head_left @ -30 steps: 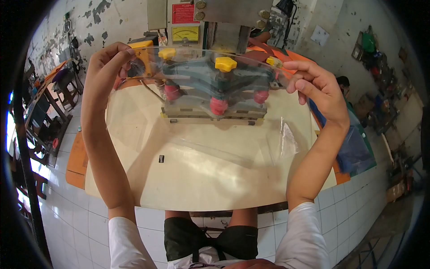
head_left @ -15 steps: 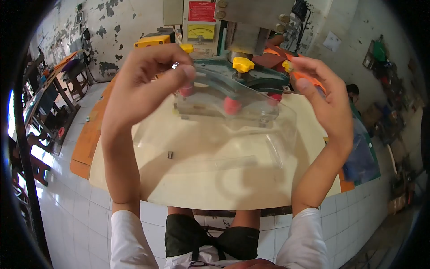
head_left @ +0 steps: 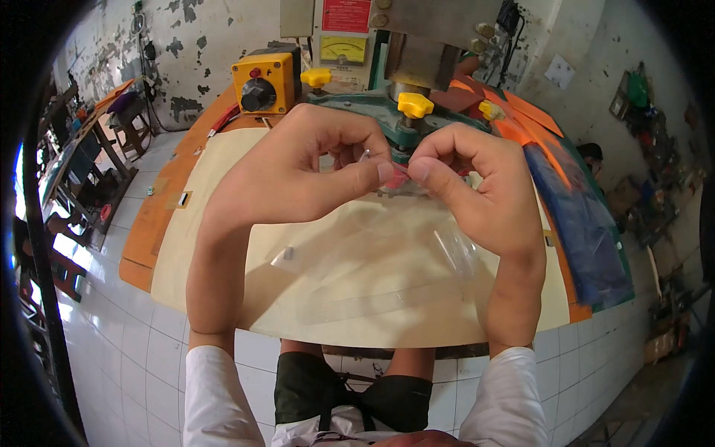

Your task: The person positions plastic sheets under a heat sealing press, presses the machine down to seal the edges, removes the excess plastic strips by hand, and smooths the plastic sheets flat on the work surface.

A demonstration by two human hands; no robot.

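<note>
Head view — both hands (head_left: pixel 387 175) in pinch grip on clear plastic sheet (head_left: pixel 372 253) — red label (head_left: pixel 346 15) unreadable.

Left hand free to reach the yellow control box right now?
Probably not: the left hand and right hand are pinched together on the clear plastic sheet. The path to the yellow control box looks open otherwise.

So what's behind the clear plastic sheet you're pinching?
Behind the clear plastic sheet, the cream table shows through. Both hands, left hand and right hand, hide the press base front.
</note>
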